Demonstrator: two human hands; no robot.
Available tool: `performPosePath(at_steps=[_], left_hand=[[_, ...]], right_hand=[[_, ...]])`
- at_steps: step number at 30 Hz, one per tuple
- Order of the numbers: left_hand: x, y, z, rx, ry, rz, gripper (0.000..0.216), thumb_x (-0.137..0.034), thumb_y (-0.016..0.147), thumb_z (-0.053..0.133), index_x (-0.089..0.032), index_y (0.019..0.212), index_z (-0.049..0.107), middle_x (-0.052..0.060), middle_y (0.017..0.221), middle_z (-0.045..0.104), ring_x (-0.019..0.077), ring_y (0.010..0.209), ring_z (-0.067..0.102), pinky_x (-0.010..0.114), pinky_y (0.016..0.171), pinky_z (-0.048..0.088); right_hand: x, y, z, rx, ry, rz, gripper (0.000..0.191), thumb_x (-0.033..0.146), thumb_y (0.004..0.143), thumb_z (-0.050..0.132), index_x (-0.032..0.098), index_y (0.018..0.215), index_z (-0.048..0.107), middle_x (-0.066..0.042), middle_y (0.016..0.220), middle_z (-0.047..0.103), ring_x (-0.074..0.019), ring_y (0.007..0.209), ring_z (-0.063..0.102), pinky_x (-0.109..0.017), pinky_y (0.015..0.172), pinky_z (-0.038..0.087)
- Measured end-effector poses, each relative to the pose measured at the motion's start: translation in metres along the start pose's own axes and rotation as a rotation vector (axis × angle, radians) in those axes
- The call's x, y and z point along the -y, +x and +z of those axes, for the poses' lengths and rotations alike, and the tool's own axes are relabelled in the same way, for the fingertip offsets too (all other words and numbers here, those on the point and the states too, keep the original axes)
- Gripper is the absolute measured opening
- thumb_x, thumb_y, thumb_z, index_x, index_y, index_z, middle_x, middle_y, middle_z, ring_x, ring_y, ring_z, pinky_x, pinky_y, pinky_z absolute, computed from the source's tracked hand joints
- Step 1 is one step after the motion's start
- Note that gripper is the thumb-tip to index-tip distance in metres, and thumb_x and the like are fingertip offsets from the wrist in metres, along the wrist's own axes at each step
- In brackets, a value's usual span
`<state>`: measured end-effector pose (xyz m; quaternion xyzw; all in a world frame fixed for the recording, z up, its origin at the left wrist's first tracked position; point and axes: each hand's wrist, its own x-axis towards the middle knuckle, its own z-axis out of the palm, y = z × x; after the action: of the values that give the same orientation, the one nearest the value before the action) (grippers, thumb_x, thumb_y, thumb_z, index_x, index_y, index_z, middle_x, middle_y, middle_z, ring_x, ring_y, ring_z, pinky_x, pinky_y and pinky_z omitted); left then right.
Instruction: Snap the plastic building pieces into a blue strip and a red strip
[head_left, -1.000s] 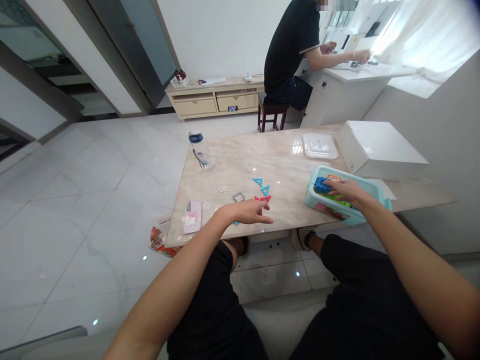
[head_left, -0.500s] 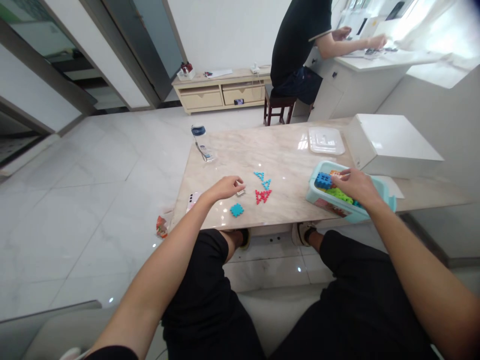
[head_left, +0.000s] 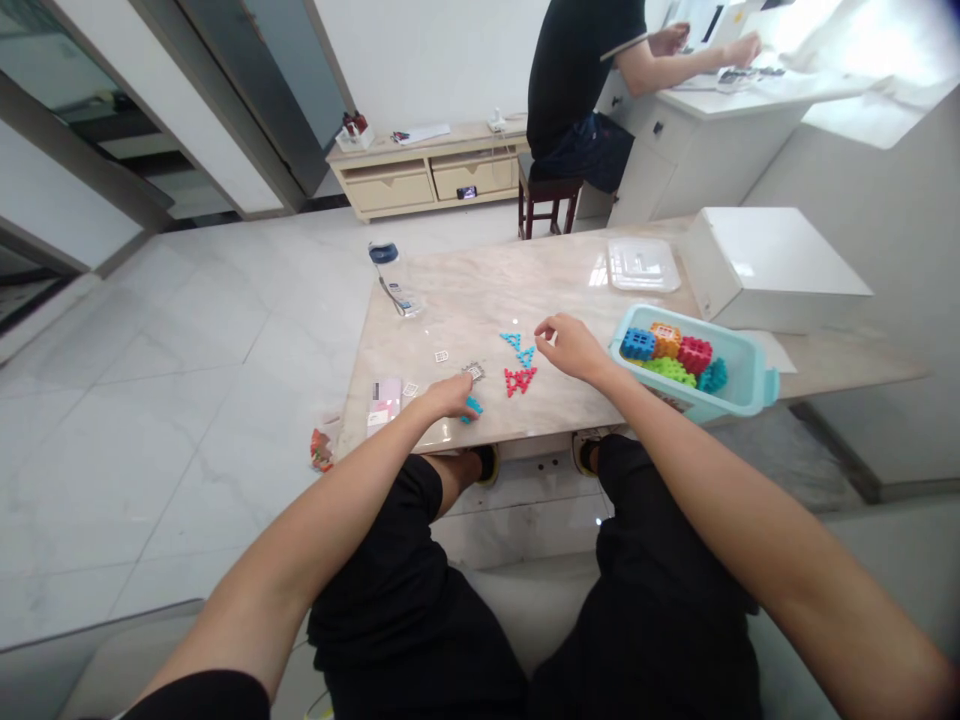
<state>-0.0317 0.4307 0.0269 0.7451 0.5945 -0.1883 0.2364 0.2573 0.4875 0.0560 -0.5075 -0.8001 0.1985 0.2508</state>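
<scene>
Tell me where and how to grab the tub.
Probably grip the tub by its two short ends, left hand on the left rim, right hand on the handle jutting from the right end. Come from both sides: it is long, its open top holds blocks, and the box stands behind.

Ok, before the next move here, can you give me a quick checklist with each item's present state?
1. Left hand at the blue piece: ok.
2. Secure hold on that piece: cannot tell, the hand hides part of it.
3. Blue piece fully visible: not ok, same reason.
4. Right hand outside the turquoise bin: ok, near the blue triangular pieces.
5. Red triangular pieces uncovered: ok.
</scene>
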Motion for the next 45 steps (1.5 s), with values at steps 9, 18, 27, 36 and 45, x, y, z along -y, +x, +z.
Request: performPosePath(at_steps=[9, 18, 27, 36, 45], left_hand=[[0.009, -0.005, 0.0, -0.116, 0.013, 0.021, 0.063, -0.052, 0.084, 0.079, -0.025, 0.136, 0.058, 0.017, 0.141, 0.07, 0.038, 0.127, 0.068, 0.042, 0.1, 0.055], [0.012, -0.015, 0.007, -0.036, -0.017, 0.009, 0.082, -0.042, 0.076, 0.086, -0.019, 0.147, 0.054, 0.022, 0.145, 0.065, 0.0418, 0.126, 0.07, 0.046, 0.101, 0.058], [0.037, -0.01, 0.007, -0.04, -0.069, -0.041, 0.065, -0.046, 0.072, 0.085, -0.02, 0.13, 0.069, 0.02, 0.141, 0.067, 0.0414, 0.118, 0.073, 0.045, 0.097, 0.058], [0.038, 0.001, 0.004, -0.205, -0.225, -0.072, 0.034, -0.031, 0.074, 0.084, -0.023, 0.106, 0.077, 0.012, 0.118, 0.08, 0.0358, 0.112, 0.075, 0.038, 0.089, 0.058], [0.016, -0.003, -0.036, -0.7, -1.096, 0.108, 0.042, -0.041, 0.083, 0.086, -0.018, 0.109, 0.062, 0.004, 0.08, 0.075, 0.0166, 0.067, 0.068, 0.027, 0.065, 0.053]], right_hand=[[0.011, 0.044, 0.094, 0.334, -0.082, 0.139, 0.036, 0.012, 0.093, 0.067, 0.012, 0.128, 0.072, -0.015, 0.133, 0.069, -0.0232, 0.12, 0.064, -0.032, 0.112, 0.046], [0.042, 0.068, 0.159, 0.496, -0.078, 0.086, 0.069, 0.034, 0.078, 0.094, 0.02, 0.14, 0.066, -0.015, 0.143, 0.056, -0.0291, 0.128, 0.06, -0.038, 0.114, 0.048], [0.058, 0.074, 0.161, 0.601, -0.174, 0.0, 0.058, 0.028, 0.079, 0.091, 0.023, 0.133, 0.069, -0.015, 0.146, 0.051, -0.0318, 0.131, 0.056, -0.042, 0.114, 0.05], [0.067, 0.06, 0.136, 0.486, -0.173, 0.114, 0.048, 0.033, 0.076, 0.09, 0.012, 0.117, 0.077, -0.021, 0.133, 0.07, -0.035, 0.128, 0.064, -0.037, 0.105, 0.053], [0.05, 0.055, 0.052, 0.249, 0.66, 0.402, 0.038, 0.052, 0.1, 0.064, 0.016, 0.104, 0.075, -0.009, 0.108, 0.079, -0.0156, 0.089, 0.071, -0.021, 0.068, 0.054]])
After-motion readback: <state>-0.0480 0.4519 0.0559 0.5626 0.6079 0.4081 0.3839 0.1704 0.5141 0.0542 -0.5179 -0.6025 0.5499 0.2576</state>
